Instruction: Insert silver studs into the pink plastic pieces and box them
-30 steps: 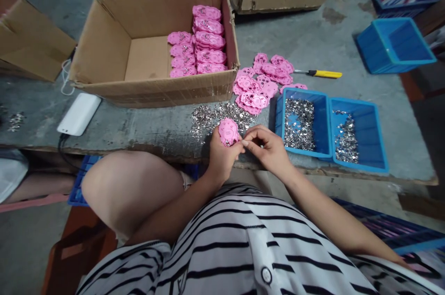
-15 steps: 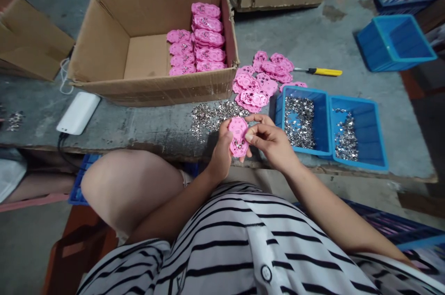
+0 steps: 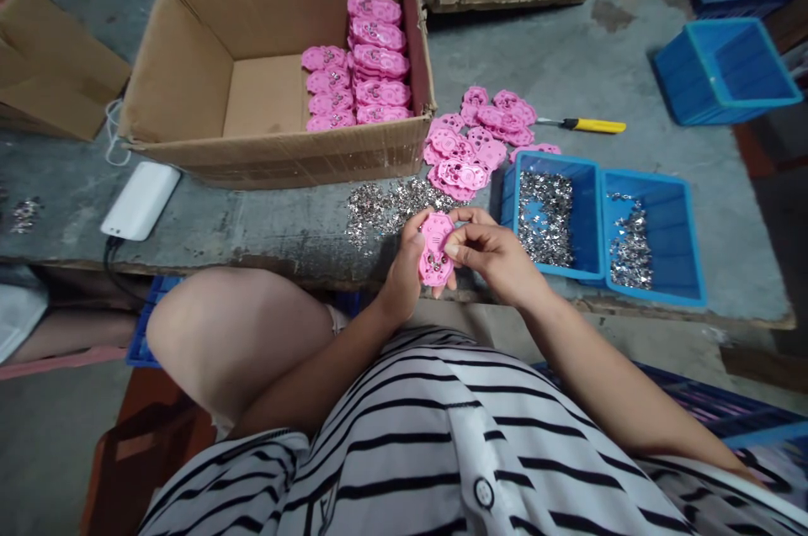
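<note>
1. Head view, nearest first: a striped shirt and a bare knee fill the 6 o'clock part of the picture.
2. Just above them, the left hand and the right hand meet at the table's near edge. Both are closed on one pink plastic piece, which is held up on end between them; the right thumb presses on its face.
3. At 12 o'clock from the hands, touching distance, a loose heap of small metal clips lies on the grey table.
4. At 3 o'clock from the hands, two blue trays stand side by side, each holding more metal bits.
5. At 1 o'clock, a pile of pink pieces lies just beyond the trays, with a yellow-handled tool near it.
6. At 9 o'clock, well apart, a white power bank rests on the table.
7. At 11 o'clock, farther off, a cardboard box holds stacked pink pieces in its right part.
8. At 2 o'clock, far, a blue bin stands tilted.
</note>
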{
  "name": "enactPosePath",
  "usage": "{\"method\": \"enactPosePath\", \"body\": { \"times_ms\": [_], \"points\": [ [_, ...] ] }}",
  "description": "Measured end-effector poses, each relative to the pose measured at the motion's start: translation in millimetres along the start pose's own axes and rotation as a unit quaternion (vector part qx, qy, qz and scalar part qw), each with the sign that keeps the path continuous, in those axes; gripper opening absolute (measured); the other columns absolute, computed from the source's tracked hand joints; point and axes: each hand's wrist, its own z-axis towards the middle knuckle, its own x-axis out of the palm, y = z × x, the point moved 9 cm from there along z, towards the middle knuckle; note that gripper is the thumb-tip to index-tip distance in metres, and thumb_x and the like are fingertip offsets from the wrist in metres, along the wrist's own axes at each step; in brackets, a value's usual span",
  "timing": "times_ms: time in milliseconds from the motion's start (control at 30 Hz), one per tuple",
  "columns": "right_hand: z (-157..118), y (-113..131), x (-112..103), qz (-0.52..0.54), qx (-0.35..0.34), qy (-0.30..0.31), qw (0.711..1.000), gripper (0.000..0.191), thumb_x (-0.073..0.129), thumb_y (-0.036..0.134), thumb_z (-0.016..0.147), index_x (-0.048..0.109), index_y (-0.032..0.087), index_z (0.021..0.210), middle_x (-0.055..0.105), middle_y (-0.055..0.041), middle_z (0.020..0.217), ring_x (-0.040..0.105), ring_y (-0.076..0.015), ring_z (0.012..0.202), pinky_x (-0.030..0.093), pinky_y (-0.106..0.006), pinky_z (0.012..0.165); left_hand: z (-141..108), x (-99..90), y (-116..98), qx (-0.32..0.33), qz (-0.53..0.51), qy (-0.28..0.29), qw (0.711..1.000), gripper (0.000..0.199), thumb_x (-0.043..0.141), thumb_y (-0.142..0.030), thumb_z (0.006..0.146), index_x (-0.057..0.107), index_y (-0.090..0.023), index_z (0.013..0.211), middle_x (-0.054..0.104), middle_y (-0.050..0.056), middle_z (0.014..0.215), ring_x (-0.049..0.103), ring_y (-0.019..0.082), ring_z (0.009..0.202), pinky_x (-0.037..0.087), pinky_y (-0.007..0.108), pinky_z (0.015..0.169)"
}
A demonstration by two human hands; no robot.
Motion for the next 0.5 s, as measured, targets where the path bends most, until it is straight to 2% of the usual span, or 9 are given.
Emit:
{"method": "enactPosePath", "body": {
  "times_ms": [133,400,500],
  "points": [
    [0.6,0.8,0.5,-0.012,-0.011,0.01,1.0,0.025,0.069,0.037,0.076,0.064,0.018,0.06,0.056,-0.0062,0.098,0.054,-0.0187,0.09,0.047,-0.035,0.081,-0.4,1.9,0.6,0.004,0.013,0.012,1.0,0.067,0.039,-0.055,0.085,0.026,-0.019,0.139,0.061,0.0,0.071,0.045,0.009,0.034,0.032,0.023,0.033],
    [0.7,-3.0,-0.2,-0.014,-0.009,0.008,1.0,0.026,0.069,0.04,0.076,0.064,0.018,0.062,0.056,-0.0065,0.099,0.053,-0.0201,0.094,0.045,-0.036,0.084,0.7,1.0,4.8,-0.005,0.026,0.015,1.0,0.068,0.038,-0.055,0.085,0.026,-0.018,0.14,0.064,0.004,0.078,0.048,0.01,0.038,0.033,0.023,0.035],
    [0.4,-3.6,1.1,-0.009,-0.003,0.012,1.0,0.028,0.069,0.042,0.076,0.064,0.019,0.061,0.056,-0.0068,0.099,0.054,-0.0213,0.097,0.045,-0.036,0.086,1.6,0.3,4.1,0.001,0.026,0.012,1.0,0.067,0.04,-0.055,0.084,0.028,-0.018,0.139,0.065,0.006,0.084,0.054,0.012,0.045,0.034,0.023,0.035]
  ]
}}
